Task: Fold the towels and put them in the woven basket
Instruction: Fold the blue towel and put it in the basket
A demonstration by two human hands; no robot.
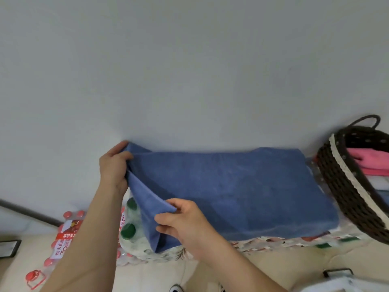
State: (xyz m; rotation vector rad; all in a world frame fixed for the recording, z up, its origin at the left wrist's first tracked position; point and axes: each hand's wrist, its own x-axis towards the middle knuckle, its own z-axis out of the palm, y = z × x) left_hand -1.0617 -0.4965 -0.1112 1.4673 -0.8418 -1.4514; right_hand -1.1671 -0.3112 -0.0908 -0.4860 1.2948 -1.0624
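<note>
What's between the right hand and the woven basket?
Head view: the blue towel lies flat across nearly the whole stretch from the right hand to the woven basket, with a narrow strip of clear plastic wrap beside it.

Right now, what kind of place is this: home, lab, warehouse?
Probably a home or storeroom corner, not a lab: a blue towel spread over shrink-wrapped water bottle packs against a plain wall, a woven basket holding folded towels beside it, a red-capped bottle pack on the floor.

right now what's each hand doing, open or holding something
Left hand: closed, grips the far left corner of the blue towel.
Right hand: closed, pinches the near left corner of the same towel.
</note>
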